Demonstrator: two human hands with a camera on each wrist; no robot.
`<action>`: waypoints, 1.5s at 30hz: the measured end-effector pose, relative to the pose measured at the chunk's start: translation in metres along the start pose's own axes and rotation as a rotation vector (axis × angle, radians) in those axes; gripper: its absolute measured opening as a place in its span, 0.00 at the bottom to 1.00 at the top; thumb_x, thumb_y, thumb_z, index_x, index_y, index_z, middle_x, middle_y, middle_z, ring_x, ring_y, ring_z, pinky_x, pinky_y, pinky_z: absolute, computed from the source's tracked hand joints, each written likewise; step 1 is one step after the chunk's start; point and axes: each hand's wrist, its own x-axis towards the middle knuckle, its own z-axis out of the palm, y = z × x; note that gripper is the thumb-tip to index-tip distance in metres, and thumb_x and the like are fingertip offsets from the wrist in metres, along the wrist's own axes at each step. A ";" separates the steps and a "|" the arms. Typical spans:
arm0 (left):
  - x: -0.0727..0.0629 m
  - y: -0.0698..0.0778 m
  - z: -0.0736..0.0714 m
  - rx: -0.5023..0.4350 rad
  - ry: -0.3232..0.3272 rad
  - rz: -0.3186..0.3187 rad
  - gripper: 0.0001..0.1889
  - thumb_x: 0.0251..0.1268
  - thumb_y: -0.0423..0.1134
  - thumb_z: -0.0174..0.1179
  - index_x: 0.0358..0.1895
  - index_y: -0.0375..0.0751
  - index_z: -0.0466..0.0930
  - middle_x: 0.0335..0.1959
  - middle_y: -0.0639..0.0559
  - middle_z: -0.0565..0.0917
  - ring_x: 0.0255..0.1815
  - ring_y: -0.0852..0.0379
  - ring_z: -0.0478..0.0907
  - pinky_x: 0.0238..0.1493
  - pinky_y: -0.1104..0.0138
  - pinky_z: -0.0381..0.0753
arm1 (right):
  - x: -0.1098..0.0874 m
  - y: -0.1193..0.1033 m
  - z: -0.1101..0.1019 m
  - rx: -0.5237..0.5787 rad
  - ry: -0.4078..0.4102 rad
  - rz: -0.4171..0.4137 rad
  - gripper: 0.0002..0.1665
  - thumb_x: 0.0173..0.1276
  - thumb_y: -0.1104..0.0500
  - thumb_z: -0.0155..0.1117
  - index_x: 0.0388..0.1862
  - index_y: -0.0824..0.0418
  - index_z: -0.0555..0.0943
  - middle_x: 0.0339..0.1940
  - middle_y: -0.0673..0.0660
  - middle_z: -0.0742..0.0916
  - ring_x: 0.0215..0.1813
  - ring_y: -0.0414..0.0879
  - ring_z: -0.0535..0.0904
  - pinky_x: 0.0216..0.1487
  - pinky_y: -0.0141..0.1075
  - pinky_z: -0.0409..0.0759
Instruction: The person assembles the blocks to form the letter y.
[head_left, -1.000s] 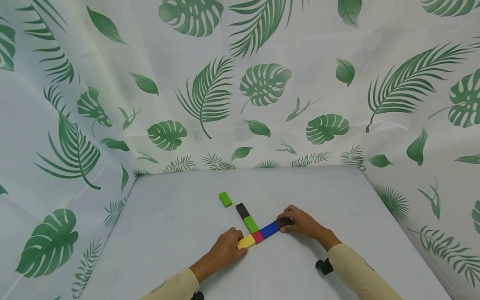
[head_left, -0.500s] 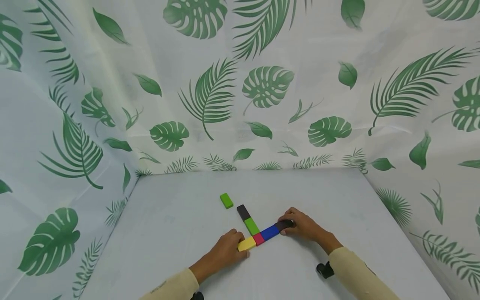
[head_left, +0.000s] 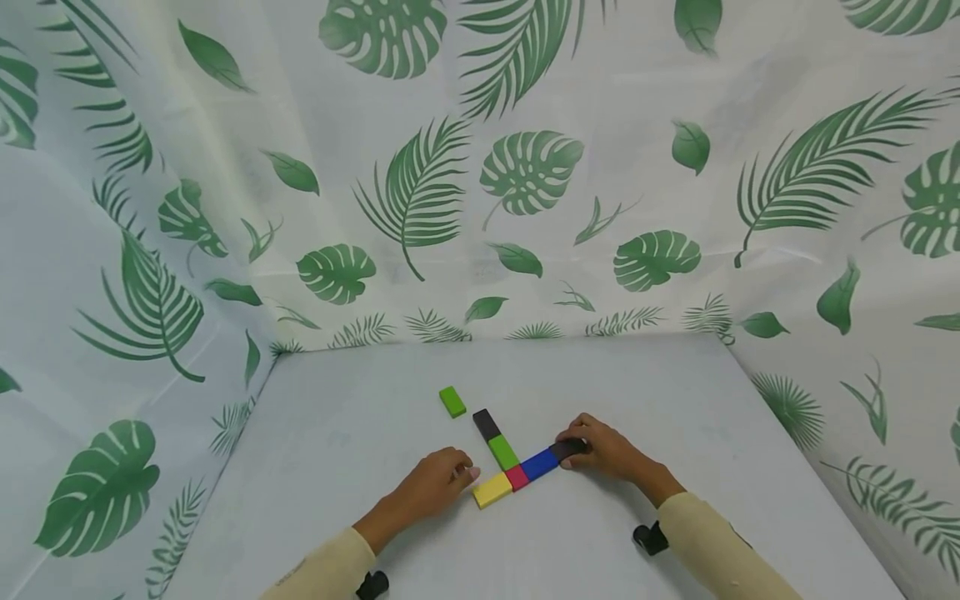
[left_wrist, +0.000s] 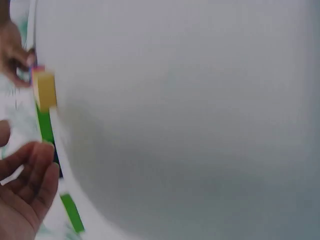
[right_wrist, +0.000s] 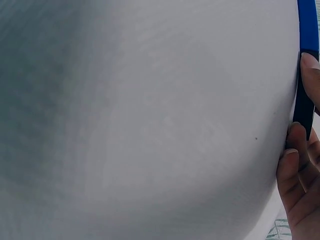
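Coloured blocks lie end to end on the white table. A yellow block (head_left: 492, 490), a small red block (head_left: 517, 477), a blue block (head_left: 539, 465) and a black block (head_left: 567, 448) make one slanting row. From the red block a green block (head_left: 503, 452) and a second black block (head_left: 486, 424) branch off toward the back. My right hand (head_left: 606, 447) grips the black block at the row's right end, thumb on its near side. Just left of the yellow block, my left hand (head_left: 437, 481) hovers apart from it, fingers loosely bent and holding nothing.
A loose green block (head_left: 452, 402) lies beyond the branch's far end, with a gap between. Leaf-printed white cloth (head_left: 480, 208) hangs behind the table (head_left: 360, 392) and along both sides. Black devices (head_left: 650, 538) sit at both wrists.
The left hand has let go of the yellow block and drawn back to the left. The right hand stays on the black block, and the blocks keep their arrangement.
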 end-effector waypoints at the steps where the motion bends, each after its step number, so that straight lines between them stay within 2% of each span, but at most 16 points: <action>1: 0.001 -0.005 -0.002 0.002 0.004 0.015 0.14 0.74 0.51 0.57 0.47 0.45 0.82 0.37 0.61 0.81 0.35 0.67 0.74 0.38 0.71 0.78 | 0.000 0.000 0.000 -0.001 0.000 0.000 0.23 0.62 0.46 0.74 0.55 0.51 0.84 0.48 0.48 0.78 0.50 0.43 0.74 0.50 0.37 0.77; 7: 0.015 -0.036 -0.025 0.036 0.015 0.086 0.02 0.71 0.41 0.62 0.39 0.49 0.80 0.32 0.63 0.79 0.33 0.68 0.74 0.36 0.72 0.76 | -0.002 0.000 -0.001 -0.013 0.006 -0.002 0.23 0.62 0.46 0.74 0.55 0.50 0.84 0.48 0.47 0.78 0.50 0.43 0.74 0.51 0.38 0.77; 11: 0.028 -0.051 -0.039 0.055 0.030 0.092 0.02 0.70 0.39 0.63 0.39 0.48 0.80 0.33 0.62 0.80 0.34 0.67 0.74 0.36 0.71 0.77 | -0.003 0.000 -0.001 -0.001 0.007 0.012 0.22 0.62 0.47 0.75 0.55 0.50 0.85 0.48 0.47 0.78 0.49 0.42 0.74 0.50 0.37 0.77; 15: 0.042 -0.061 -0.049 0.082 0.059 0.096 0.05 0.69 0.38 0.64 0.44 0.44 0.80 0.38 0.58 0.81 0.39 0.64 0.77 0.42 0.66 0.80 | -0.004 0.001 0.001 0.004 0.006 0.034 0.22 0.61 0.47 0.75 0.55 0.49 0.85 0.48 0.46 0.78 0.50 0.43 0.74 0.51 0.38 0.77; 20: 0.058 -0.066 -0.056 0.115 0.031 0.037 0.19 0.68 0.39 0.66 0.59 0.44 0.75 0.55 0.51 0.78 0.55 0.54 0.78 0.58 0.58 0.79 | -0.002 0.002 0.004 -0.004 0.000 0.035 0.23 0.62 0.46 0.75 0.55 0.49 0.84 0.49 0.47 0.78 0.51 0.43 0.75 0.52 0.40 0.78; 23: 0.068 -0.069 -0.058 0.154 0.009 0.032 0.26 0.68 0.40 0.65 0.67 0.46 0.69 0.67 0.49 0.72 0.68 0.49 0.72 0.68 0.54 0.73 | -0.002 0.002 0.004 0.006 -0.004 0.044 0.23 0.62 0.47 0.75 0.56 0.49 0.84 0.49 0.46 0.78 0.52 0.43 0.75 0.53 0.40 0.78; 26: 0.078 -0.070 -0.060 0.175 -0.009 0.053 0.31 0.67 0.37 0.63 0.72 0.47 0.64 0.74 0.47 0.66 0.75 0.45 0.64 0.74 0.52 0.65 | -0.003 0.002 0.004 0.005 -0.001 0.044 0.23 0.62 0.47 0.74 0.56 0.49 0.84 0.49 0.46 0.78 0.52 0.43 0.75 0.53 0.39 0.78; 32: 0.094 -0.069 -0.061 0.215 -0.080 0.064 0.36 0.62 0.31 0.59 0.76 0.47 0.62 0.78 0.47 0.63 0.77 0.42 0.60 0.75 0.50 0.63 | -0.004 0.002 0.002 0.008 0.007 0.030 0.22 0.62 0.47 0.74 0.55 0.49 0.84 0.48 0.45 0.78 0.50 0.41 0.74 0.52 0.37 0.77; 37: 0.101 -0.067 -0.059 0.204 -0.122 0.055 0.38 0.60 0.28 0.57 0.76 0.48 0.63 0.79 0.48 0.62 0.79 0.42 0.57 0.76 0.49 0.60 | -0.004 0.001 0.001 0.025 0.014 0.005 0.22 0.62 0.47 0.74 0.55 0.50 0.85 0.48 0.47 0.79 0.49 0.41 0.74 0.49 0.35 0.75; 45: 0.110 -0.072 -0.052 0.245 -0.181 0.042 0.36 0.64 0.27 0.55 0.76 0.53 0.64 0.79 0.49 0.61 0.80 0.44 0.55 0.77 0.50 0.58 | -0.004 0.000 0.002 0.017 0.006 0.013 0.22 0.63 0.48 0.74 0.55 0.50 0.85 0.48 0.47 0.79 0.50 0.42 0.75 0.51 0.36 0.77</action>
